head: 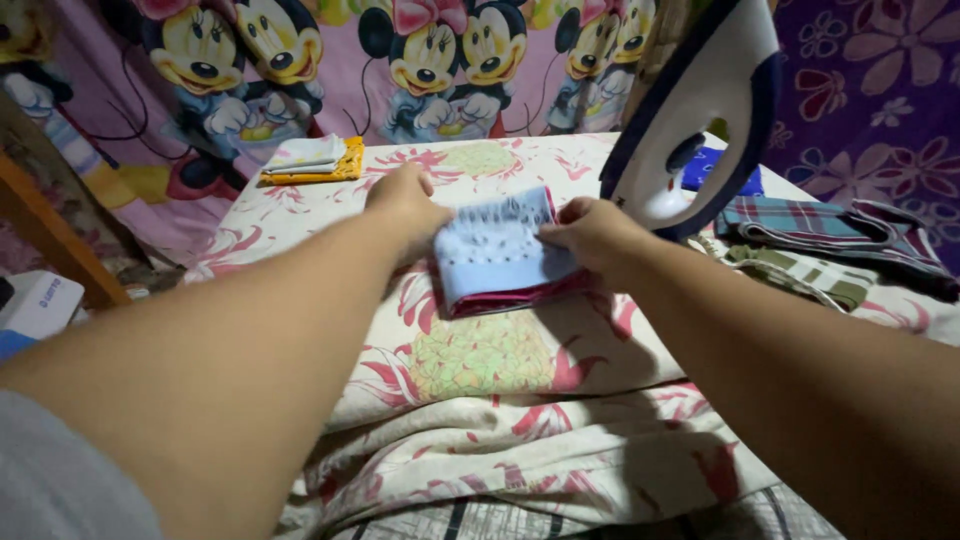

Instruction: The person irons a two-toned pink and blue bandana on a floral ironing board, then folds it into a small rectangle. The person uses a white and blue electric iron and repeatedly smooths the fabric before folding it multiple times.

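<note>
A single head-worn camera looks down and forward along both forearms, close over the cloth-covered bench, probably facing its far edge and the curtain.

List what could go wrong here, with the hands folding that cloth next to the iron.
1. The iron stands upright right beside the right hand; a bump could tip it onto the hand or the blue cloth, and it may be hot.
2. Its cord seems to run across the plaid cloths; pulling one might drag the iron.
3. The padded cover is rumpled near the front edge, so the base may be unsteady.
</note>
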